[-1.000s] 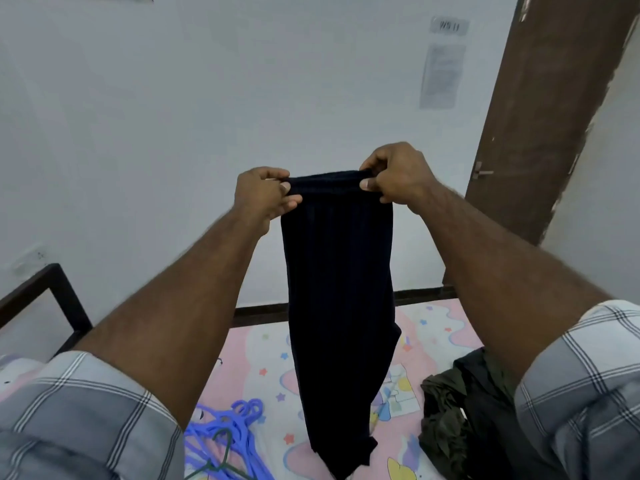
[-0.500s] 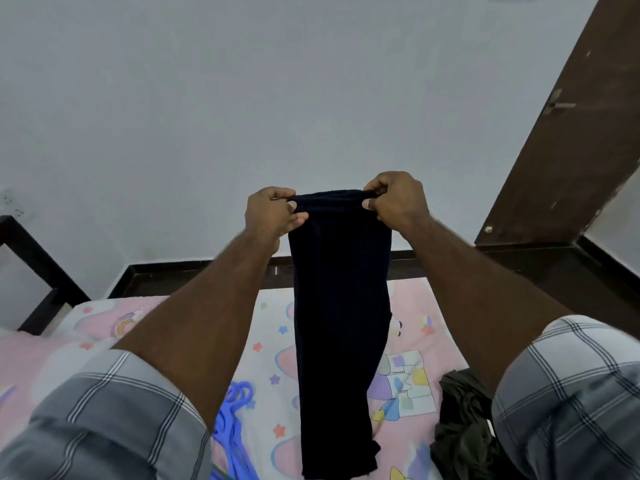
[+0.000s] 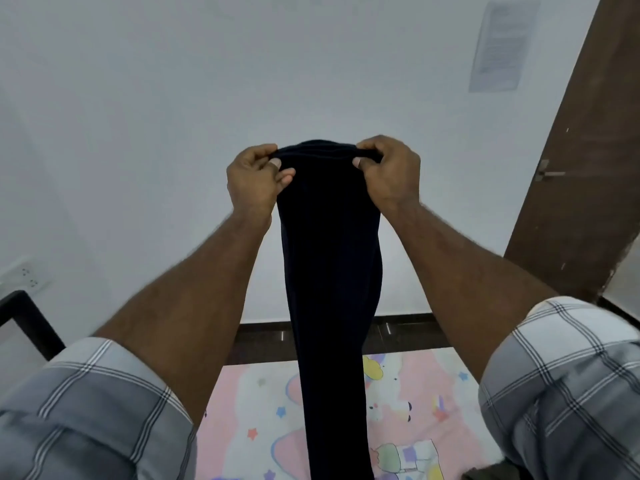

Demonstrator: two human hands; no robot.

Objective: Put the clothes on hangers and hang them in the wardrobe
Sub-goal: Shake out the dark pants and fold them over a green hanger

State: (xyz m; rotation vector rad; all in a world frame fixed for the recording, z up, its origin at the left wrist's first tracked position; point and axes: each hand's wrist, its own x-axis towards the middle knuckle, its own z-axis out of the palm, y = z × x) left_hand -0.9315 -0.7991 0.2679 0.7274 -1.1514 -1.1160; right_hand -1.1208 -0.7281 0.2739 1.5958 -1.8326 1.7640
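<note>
Nearest the camera, two checked sleeves point(image 3: 86, 410) are framing the view, rolled back above bare forearms that are reaching up and away. Below them the bed point(image 3: 249, 403) is showing its pink cartoon-printed sheet, and at the bottom right edge a scrap of dark olive cloth point(image 3: 485, 474) is peeking in; what it is I cannot tell.

Between the arms the dark navy garment point(image 3: 332, 306) is hanging straight down in one long, narrow column, its lower end running out of view at the bottom edge, so I cannot tell whether it is touching the bed. It is looking folded lengthwise, smooth and heavy, with faint vertical ribbing and no visible print. It is likely a pair of trousers.

Further out, the left hand point(image 3: 254, 178) is pinching the left corner of the top edge, its fingers point(image 3: 284, 174) curled round the cloth, and the right hand point(image 3: 388, 169) is pinching the opposite corner in the same way. The hem between them is arching up slightly. My judgement is that the hands are holding it high so that gravity is pulling out the creases and lining up the layers before a hanger goes in; no hanger is in sight yet.

Beyond the hands, a plain white wall point(image 3: 173, 98) is carrying a pinned paper notice point(image 3: 502, 46), and a dark brown door point(image 3: 581, 168) is standing at the right.
</note>
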